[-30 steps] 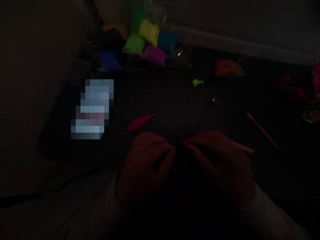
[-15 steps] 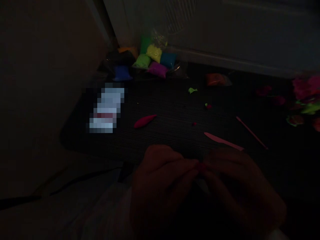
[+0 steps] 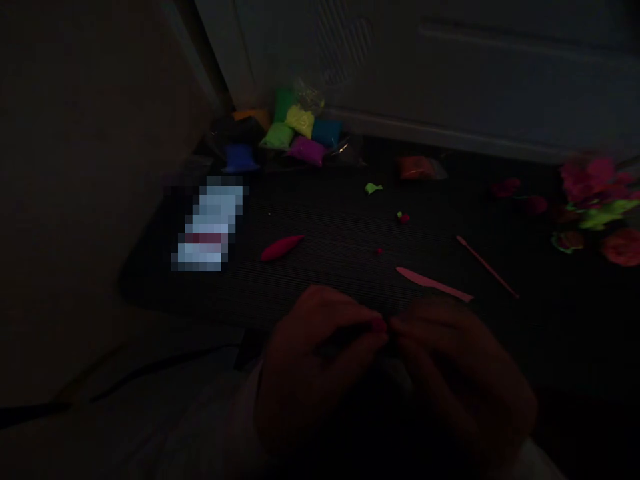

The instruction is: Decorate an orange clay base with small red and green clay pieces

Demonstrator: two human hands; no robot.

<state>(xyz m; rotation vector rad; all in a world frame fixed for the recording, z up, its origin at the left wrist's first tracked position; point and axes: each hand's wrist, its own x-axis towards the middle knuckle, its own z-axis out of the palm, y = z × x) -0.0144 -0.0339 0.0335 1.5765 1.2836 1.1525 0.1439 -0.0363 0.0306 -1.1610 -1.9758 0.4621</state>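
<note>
In dim light, my left hand (image 3: 315, 373) pinches a small red piece of modelling clay (image 3: 379, 325) between thumb and fingers. Right beside it, the fingertips of my right hand (image 3: 460, 380) are drawn together in a pinch; what they hold, if anything, is too dark to see. Beyond my hands a pink modelling knife (image 3: 434, 283) and a thin pink modelling stick (image 3: 487, 267) lie on the dark table (image 3: 330, 267). A tapered red clay piece (image 3: 281, 249) rests to the left, and a tiny red clay bit (image 3: 379, 251) lies near the middle.
Several bags of coloured clay (image 3: 307, 151) are heaped at the back. An orange clay bag (image 3: 417, 168), a green clay scrap (image 3: 373, 189) and a red-and-green clay bit (image 3: 403, 218) lie nearer. Clay flowers (image 3: 595, 180) sit at right, a pixelated bright rectangle (image 3: 213, 223) at left.
My right fingertips have drawn slightly away from the red clay, which now shows more plainly in my left fingers. The view has shifted a little, moving the table things leftward and down.
</note>
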